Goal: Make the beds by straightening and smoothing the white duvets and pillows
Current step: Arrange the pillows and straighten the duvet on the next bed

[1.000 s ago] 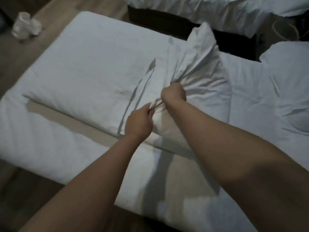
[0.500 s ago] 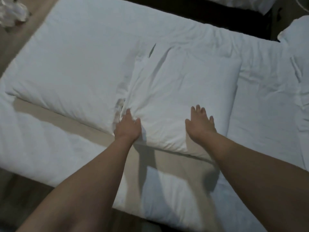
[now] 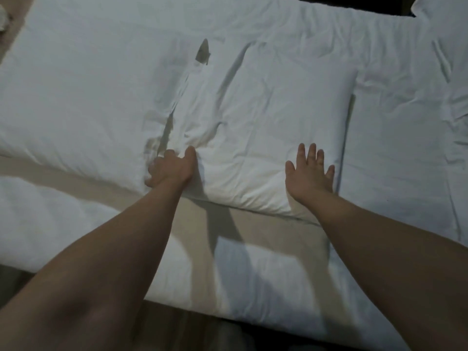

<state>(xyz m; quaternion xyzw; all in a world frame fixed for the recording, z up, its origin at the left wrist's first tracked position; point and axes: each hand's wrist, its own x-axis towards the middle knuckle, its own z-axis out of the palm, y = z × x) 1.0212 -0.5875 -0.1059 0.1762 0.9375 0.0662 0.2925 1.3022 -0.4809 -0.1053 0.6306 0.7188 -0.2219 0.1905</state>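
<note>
A white pillow (image 3: 266, 117) lies flat in the middle of the bed, creased along its left side. My left hand (image 3: 171, 168) grips the bunched fabric at the pillow's near left corner, thumb up, fingers buried in the fold. My right hand (image 3: 309, 173) rests flat on the pillow's near right part with its fingers spread. A larger white pillow (image 3: 76, 97) lies to the left, touching the first one. A white duvet (image 3: 50, 224) covers the bed nearest to me, below a beige strip of sheet (image 3: 253, 231).
Wrinkled white bedding (image 3: 395, 148) spreads to the right of the pillow. More white bedding (image 3: 445, 11) shows at the top right corner beyond a dark gap. Wooden floor (image 3: 192, 328) runs along the bed's near edge.
The pillow, held up and bunched by both hands a second ago, now lies flat. My right hand has let go and spread open on it; my left hand stays at the corner.
</note>
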